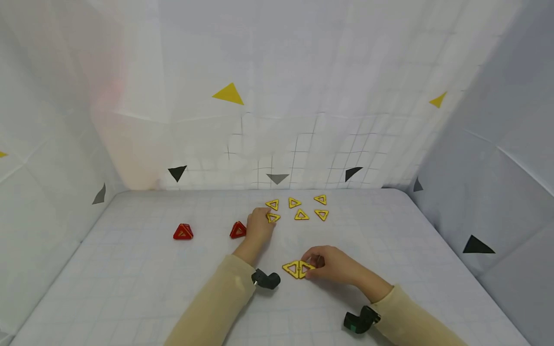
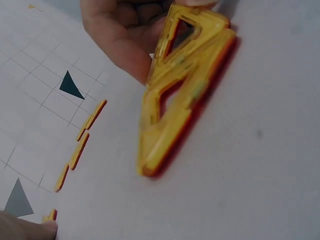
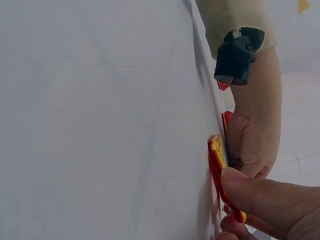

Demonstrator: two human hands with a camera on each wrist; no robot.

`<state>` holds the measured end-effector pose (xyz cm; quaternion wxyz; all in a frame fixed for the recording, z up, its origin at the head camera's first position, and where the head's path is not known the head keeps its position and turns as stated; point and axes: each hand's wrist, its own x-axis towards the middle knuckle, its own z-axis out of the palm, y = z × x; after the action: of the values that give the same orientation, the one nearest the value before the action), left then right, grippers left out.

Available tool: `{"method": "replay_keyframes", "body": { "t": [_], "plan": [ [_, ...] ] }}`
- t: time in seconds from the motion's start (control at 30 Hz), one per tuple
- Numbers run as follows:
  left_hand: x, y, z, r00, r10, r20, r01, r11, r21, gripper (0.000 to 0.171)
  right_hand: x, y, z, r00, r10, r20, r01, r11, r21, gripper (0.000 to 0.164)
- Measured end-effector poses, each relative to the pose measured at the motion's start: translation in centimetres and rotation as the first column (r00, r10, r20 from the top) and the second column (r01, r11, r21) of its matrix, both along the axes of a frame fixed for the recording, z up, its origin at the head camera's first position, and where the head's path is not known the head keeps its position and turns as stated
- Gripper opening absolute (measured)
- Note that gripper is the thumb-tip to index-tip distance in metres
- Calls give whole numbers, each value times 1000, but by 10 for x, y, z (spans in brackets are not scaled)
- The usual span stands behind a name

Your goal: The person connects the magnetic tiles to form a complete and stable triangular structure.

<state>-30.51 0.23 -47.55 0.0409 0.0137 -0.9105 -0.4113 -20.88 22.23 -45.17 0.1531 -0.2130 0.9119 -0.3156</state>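
Observation:
In the head view, my left hand (image 1: 258, 226) is over the far part of the table, its thumb and finger pinching a yellow triangle tile (image 1: 273, 218). The left wrist view shows the thumb (image 2: 42, 230) on that tile's edge. Closer to me, my right hand (image 1: 335, 264) holds two yellow triangle tiles (image 1: 292, 269) joined side by side. Its thumb (image 3: 250, 192) presses on the face of the pair, whose edges look red. Several loose yellow triangle tiles (image 1: 301, 215) lie in two rows beyond the left hand.
One red pyramid of tiles (image 1: 237, 230) stands just left of my left hand. Another red pyramid (image 1: 183, 232) is farther left. White cloth walls (image 1: 277, 57) with printed triangles enclose the pale table (image 1: 130, 288) at the back and sides.

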Motion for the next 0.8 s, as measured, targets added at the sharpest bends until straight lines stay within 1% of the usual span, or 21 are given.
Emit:
{"method": "replay_keyframes", "body": {
  "t": [0.13,0.2,0.43,0.6,0.7,0.8],
  "plan": [
    [0,1,-1,1000,4,25,-4,1000,-5,48,-1,0,0,1000,-4,3,4,1000,-11,28],
    [2,1,-2,999,-4,40,5,1000,-11,49,-1,0,0,1000,-3,5,3,1000,-17,28],
    [13,-2,2,994,-73,85,77,996,-51,47,-1,0,1,1000,-6,7,7,1000,-24,27],
    [21,-6,3,987,-110,113,117,992,-50,44,-1,0,3,1000,-8,3,8,1000,-24,27],
    [26,-11,1,983,-142,112,150,987,-65,43,-2,0,3,1000,-8,3,8,1000,-18,27],
    [33,-16,0,976,-189,110,198,978,-71,42,-2,0,3,1000,-12,2,12,1000,-15,28]
  ]
}}
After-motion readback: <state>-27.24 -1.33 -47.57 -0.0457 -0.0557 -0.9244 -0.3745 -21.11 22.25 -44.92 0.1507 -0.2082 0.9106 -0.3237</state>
